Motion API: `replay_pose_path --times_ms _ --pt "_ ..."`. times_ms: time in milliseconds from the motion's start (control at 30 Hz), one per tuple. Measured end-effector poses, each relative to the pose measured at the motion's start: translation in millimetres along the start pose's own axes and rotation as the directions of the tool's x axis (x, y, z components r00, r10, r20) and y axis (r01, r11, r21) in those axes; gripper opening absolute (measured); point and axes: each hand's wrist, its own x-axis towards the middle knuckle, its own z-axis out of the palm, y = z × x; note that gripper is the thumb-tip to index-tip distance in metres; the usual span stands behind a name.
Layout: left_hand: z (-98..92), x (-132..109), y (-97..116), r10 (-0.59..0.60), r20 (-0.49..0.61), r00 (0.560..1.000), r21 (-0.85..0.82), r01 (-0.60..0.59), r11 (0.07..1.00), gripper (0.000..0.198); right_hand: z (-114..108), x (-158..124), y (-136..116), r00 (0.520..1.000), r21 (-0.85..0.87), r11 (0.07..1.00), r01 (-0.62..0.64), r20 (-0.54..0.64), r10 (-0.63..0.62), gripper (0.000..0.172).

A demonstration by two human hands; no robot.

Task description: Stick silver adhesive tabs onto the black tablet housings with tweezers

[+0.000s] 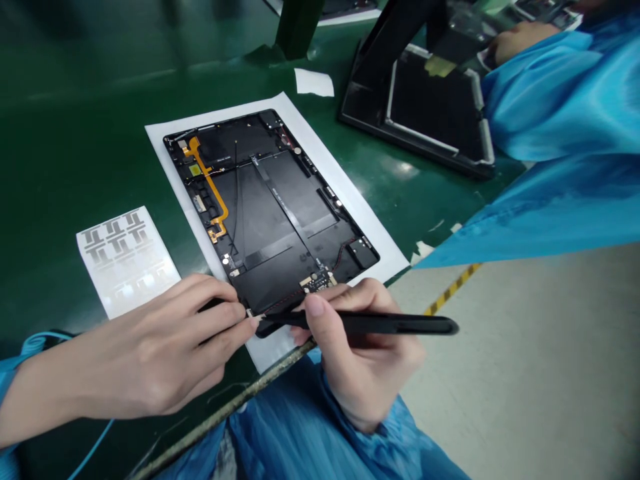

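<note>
An opened black tablet (270,207), with an orange flex cable and boards showing, lies on a white sheet (345,200) on the green table. My right hand (365,353) is closed around black tweezers (370,324), whose tip points left at the tablet's near corner. My left hand (165,347) rests beside that corner with fingers pinched together at the tweezers' tip. What they pinch is too small to make out.
A white sticker sheet (125,260) with grey shapes lies left of the tablet. At the back right a co-worker in a blue sleeve (555,133) handles a black fixture (425,100). The table's front edge (250,393) runs under my hands.
</note>
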Motion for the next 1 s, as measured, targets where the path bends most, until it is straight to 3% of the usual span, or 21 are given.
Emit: replay_pose_path --times_ms 233,433,800,1000 --pt "-2.7 3.3 1.0 0.011 -0.008 1.000 -0.004 -0.011 1.000 0.026 -0.1 3.4 -0.9 0.997 -0.025 0.998 0.066 -0.024 -0.067 0.018" --pt "-3.7 3.2 0.9 0.047 0.001 0.999 0.006 -0.047 0.999 0.024 1.5 3.7 -4.3 0.990 0.046 0.998 0.031 0.134 -0.037 0.017" --pt "-2.5 1.7 -0.3 0.044 -0.006 0.999 -0.014 -0.044 0.999 0.026 3.1 4.1 -5.2 0.988 0.042 0.999 0.007 0.153 -0.013 0.018" --pt "3.6 -2.3 -6.2 -0.020 -0.143 0.989 -0.057 0.012 0.998 0.027 1.8 2.9 -5.4 0.994 0.099 0.993 -0.066 0.089 0.057 0.022"
